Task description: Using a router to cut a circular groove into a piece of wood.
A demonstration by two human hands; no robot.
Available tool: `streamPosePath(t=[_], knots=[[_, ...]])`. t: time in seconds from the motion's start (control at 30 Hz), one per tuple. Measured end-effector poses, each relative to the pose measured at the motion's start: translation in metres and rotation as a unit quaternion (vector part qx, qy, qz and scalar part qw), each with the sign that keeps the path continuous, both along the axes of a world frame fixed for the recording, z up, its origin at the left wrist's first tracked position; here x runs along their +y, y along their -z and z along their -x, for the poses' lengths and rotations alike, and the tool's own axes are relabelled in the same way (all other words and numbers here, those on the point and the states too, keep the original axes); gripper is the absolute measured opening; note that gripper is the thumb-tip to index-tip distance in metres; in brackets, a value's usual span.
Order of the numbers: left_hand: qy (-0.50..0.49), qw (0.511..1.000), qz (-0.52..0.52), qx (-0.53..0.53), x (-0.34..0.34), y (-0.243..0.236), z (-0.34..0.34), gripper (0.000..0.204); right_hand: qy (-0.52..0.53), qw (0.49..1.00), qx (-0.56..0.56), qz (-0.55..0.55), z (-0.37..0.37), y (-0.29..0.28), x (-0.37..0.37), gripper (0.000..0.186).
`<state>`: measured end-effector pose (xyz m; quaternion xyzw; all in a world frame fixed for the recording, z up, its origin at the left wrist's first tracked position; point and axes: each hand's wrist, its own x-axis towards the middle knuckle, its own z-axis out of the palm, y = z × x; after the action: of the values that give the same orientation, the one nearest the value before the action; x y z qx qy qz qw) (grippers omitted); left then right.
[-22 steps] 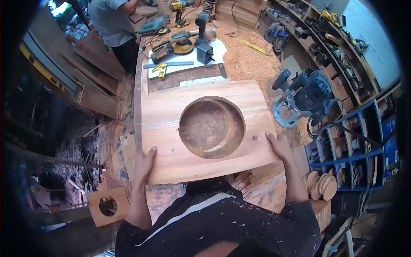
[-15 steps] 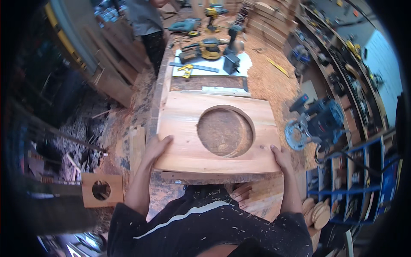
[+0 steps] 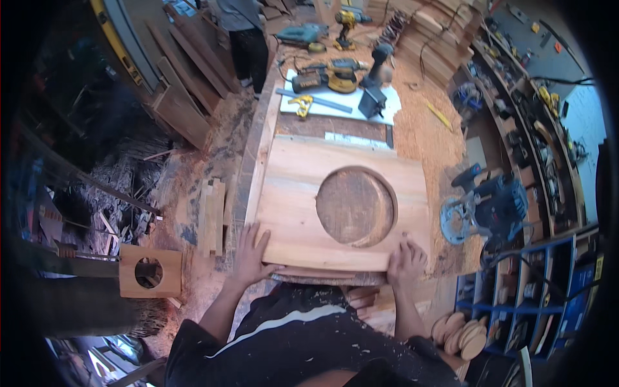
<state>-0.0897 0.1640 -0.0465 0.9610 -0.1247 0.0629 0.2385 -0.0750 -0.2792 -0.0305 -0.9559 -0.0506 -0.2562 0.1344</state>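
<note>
A pale wooden board point(image 3: 290, 216) with a large round cutout lies flat on the workbench in front of me, and the bench top shows through the hole. At its near left corner rests my left hand point(image 3: 250, 259), fingers stretched along the side and thumb spread on the near edge. My right hand point(image 3: 406, 259) is at the near right corner, its fingers apart and touching the board's top and edge. A blue router point(image 3: 496, 206) stands on the bench to the right of the board.
Beyond the board are a yellow-black sander point(image 3: 340, 79), a drill point(image 3: 346, 31), a yellow clamp point(image 3: 301, 106) and sawdust. Wood strips point(image 3: 211, 216) and a smaller holed board point(image 3: 169, 271) are at left. Round wooden discs point(image 3: 474, 342) sit near a blue shelf point(image 3: 503, 298). Another person point(image 3: 245, 39) stands far left.
My hands have shifted from gripping the board's sides, thumbs on top, to resting at its near corners with fingers spread. The whole view has shifted, moving the scene rightward.
</note>
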Motion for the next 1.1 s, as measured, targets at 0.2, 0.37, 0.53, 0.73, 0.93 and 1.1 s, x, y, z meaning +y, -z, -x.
streamPosePath(t=[0.2, 0.37, 0.53, 0.73, 0.93, 1.1], knots=[[0.01, 0.998, -0.047, 0.051, -0.003, -0.01, -0.008, 0.108, 0.013, 1.0, -0.011, 0.009, -0.015, 0.006, -0.003, 0.035], [-0.052, 0.992, 0.052, 0.105, -0.005, -0.01, -0.003, 0.117, 0.001, 1.0, -0.012, 0.003, -0.011, 0.008, -0.005, 0.038], [-0.008, 0.993, 0.069, 0.099, -0.002, 0.011, -0.008, 0.119, 0.07, 0.997, 0.017, -0.034, 0.005, 0.02, -0.041, 0.051], [-0.074, 0.983, 0.116, 0.121, 0.005, -0.01, 0.011, 0.112, 0.193, 0.964, -0.029, -0.181, -0.032, 0.029, -0.025, 0.056], [-0.013, 0.982, -0.111, 0.153, -0.012, -0.021, -0.01, 0.103, 0.311, 0.948, 0.012, -0.067, -0.026, 0.042, -0.033, 0.055], [0.014, 0.99, -0.074, 0.118, -0.006, -0.012, -0.017, 0.098, 0.307, 0.948, 0.08, -0.008, -0.035, 0.026, -0.026, 0.052]])
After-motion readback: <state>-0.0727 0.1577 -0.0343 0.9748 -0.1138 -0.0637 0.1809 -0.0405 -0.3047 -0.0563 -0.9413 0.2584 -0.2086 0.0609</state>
